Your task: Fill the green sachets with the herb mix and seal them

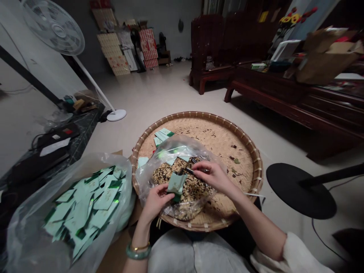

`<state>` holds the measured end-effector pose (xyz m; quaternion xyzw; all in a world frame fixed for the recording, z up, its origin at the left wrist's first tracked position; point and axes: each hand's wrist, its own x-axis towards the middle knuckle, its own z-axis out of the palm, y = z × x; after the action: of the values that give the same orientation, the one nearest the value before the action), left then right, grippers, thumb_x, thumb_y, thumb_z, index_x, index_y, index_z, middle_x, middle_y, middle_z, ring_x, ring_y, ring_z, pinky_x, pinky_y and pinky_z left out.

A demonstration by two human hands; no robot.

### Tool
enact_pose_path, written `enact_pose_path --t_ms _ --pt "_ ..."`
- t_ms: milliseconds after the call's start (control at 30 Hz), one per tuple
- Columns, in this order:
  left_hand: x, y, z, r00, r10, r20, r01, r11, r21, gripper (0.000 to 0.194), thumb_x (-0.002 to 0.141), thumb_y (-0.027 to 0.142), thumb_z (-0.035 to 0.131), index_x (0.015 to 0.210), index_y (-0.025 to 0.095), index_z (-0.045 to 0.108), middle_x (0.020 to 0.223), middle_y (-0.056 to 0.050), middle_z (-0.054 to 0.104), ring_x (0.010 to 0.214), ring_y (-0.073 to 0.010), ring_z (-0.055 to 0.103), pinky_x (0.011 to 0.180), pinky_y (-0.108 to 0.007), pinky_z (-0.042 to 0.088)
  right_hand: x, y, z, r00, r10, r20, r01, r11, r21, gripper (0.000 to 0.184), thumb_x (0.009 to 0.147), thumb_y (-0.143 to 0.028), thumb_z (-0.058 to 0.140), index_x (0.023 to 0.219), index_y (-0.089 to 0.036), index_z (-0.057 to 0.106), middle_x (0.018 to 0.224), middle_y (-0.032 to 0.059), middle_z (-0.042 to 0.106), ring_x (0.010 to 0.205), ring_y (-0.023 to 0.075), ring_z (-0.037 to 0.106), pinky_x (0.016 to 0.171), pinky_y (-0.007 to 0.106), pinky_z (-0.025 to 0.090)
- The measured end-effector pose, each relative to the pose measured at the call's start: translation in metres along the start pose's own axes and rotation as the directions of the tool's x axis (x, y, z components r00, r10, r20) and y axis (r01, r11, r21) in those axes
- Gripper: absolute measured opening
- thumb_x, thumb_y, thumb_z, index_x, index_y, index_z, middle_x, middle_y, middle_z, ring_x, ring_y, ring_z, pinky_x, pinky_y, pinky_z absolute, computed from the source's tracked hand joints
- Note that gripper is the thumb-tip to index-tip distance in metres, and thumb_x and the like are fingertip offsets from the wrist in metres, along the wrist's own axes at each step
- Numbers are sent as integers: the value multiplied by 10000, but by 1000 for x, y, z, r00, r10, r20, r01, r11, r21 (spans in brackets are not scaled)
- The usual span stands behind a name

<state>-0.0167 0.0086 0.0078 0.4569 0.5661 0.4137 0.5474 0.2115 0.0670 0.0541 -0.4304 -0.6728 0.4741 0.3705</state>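
On my feed, the packet (176,184) is sitting over the left-hand half of the tray (256,174), nearer its near edge than its far one. I'm holding it in my left hand (157,200), thumb and fingers closing on its lower left side. My right hand (212,176) is coming in from the right, its fingers pinching a dark tool (190,171) whose tip is pointing at the packet's upper end; I can't tell whether they're touching.

Beneath both hands, a clear bag (182,143) is lying open, holding a mix (193,187) of pale and dark bits. More loose packets (163,135) are lying by the tray's left edge, and dried scraps (236,161) are scattering toward its right and far edges.

Left of the tray, I'm seeing a big bag (25,227) bulging with green packets (105,197). Farther out, a white fan (58,30) is standing beyond that bag, and a round black base (301,191) is resting on the floor at the right. Dark wooden furniture (207,49) and stacked boxes (113,53) are filling the background.
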Motion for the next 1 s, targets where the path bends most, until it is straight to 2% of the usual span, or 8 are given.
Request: enact_pose_path --t_ms 133,267,467,567,700,767,900,1000 --pt "-2 5 5 1000 0 6 0 1000 -21 286 548 163 764 831 139 727 841 -66 745 764 -210 663 751 -312 502 -4 -3 13 975 -196 106 210 967 -141 266 816 -314 635 1060 -209 653 1170 97 559 1032 195 556 757 287 496" --pt "-4 4 8 999 -26 32 29 996 -79 357 518 151 786 868 137 719 827 -57 739 746 -189 652 730 -292 497 0 -3 18 948 -243 207 292 920 -261 139 831 -285 631 785 -157 661 804 33 606 761 145 565 652 243 425" --pt "-2 4 6 998 -28 58 29 999 -24 310 534 161 785 835 125 722 585 17 647 549 -113 558 568 -221 439 9 5 12 981 -119 151 145 974 -177 341 805 -322 646 535 -149 531 569 -32 485 562 96 447 530 217 308" --pt "-1 8 7 999 -20 47 23 998 -66 409 524 164 793 924 142 716 678 -4 689 632 -138 604 633 -243 471 8 13 18 999 1 40 1 999 -52 246 734 -330 693 602 -153 584 574 -29 525 543 98 449 505 212 320" --pt "1 13 17 999 -24 34 29 986 -163 364 531 229 804 880 155 732 852 -55 738 781 -188 650 723 -276 497 4 20 30 997 50 53 -54 996 70 163 680 -292 713 678 -166 610 625 -24 578 566 105 491 517 209 374" --pt "3 12 24 999 -42 -27 36 981 -190 256 554 286 796 747 128 739 740 -53 732 681 -172 636 656 -261 495 3 22 35 998 44 36 -48 992 115 151 677 -271 708 760 -172 630 673 -18 596 595 107 512 537 209 400" --pt "7 4 36 974 -97 -206 35 957 -288 272 545 354 799 662 126 709 582 -5 685 544 -128 583 561 -229 466 1 28 43 991 132 2 -128 955 266 397 649 -307 729 1007 -174 620 676 -35 572 557 95 503 511 203 406" --pt "6 1 39 961 -92 -260 11 955 -295 290 549 375 797 670 134 691 576 12 674 530 -113 571 548 -214 451 -2 33 49 966 219 135 -251 921 299 327 651 -438 719 771 -142 646 553 -41 532 464 82 455 432 195 352"
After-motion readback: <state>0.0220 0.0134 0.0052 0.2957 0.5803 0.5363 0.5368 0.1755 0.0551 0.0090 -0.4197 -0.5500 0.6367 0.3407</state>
